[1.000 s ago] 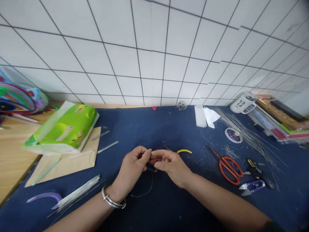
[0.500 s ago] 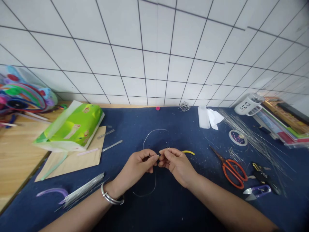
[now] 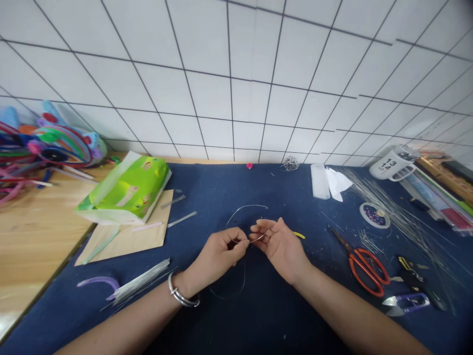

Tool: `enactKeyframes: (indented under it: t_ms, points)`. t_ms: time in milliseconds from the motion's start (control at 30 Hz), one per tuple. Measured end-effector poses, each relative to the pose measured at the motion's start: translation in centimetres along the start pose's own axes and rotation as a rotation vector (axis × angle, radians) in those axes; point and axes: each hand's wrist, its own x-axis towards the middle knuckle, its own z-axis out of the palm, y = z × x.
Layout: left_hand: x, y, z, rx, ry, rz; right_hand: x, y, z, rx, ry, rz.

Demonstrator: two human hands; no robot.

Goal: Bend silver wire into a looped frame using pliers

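Note:
My left hand [image 3: 219,255] and my right hand [image 3: 281,245] meet over the blue cloth [image 3: 258,315] and both pinch a thin silver wire [image 3: 247,209]. The wire arcs up behind the fingers and a second loop curves down below them toward my wrists. A silver bangle [image 3: 181,296] sits on my left wrist. Yellow-handled pliers [image 3: 298,234] lie just behind my right hand, mostly hidden.
Red scissors [image 3: 364,264], black pliers [image 3: 414,270] and purple snips [image 3: 406,301] lie right. Loose straight wires [image 3: 399,217], a bead dish [image 3: 374,215], a mug [image 3: 391,165] and books [image 3: 443,190] stand far right. A green packet [image 3: 127,190], brown paper [image 3: 127,236] and a wire bundle [image 3: 140,282] lie left.
The wire has swung up into an arc behind my fingers, and my right hand's fingers have spread more. The view has shifted left, showing more of the coloured strips at the wall.

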Motion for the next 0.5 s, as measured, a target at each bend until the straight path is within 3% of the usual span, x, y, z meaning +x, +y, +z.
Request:
enactKeyframes:
  t_ms: [267,500]
  points:
    - [-0.17,-0.09,0.4,0.221,0.05,0.092,0.14,-0.46,0.55,0.061,-0.054,-0.049]
    - [-0.13,-0.46,0.57,0.273,0.072,0.104,0.0,-0.14,0.76,-0.026,-0.067,-0.066]
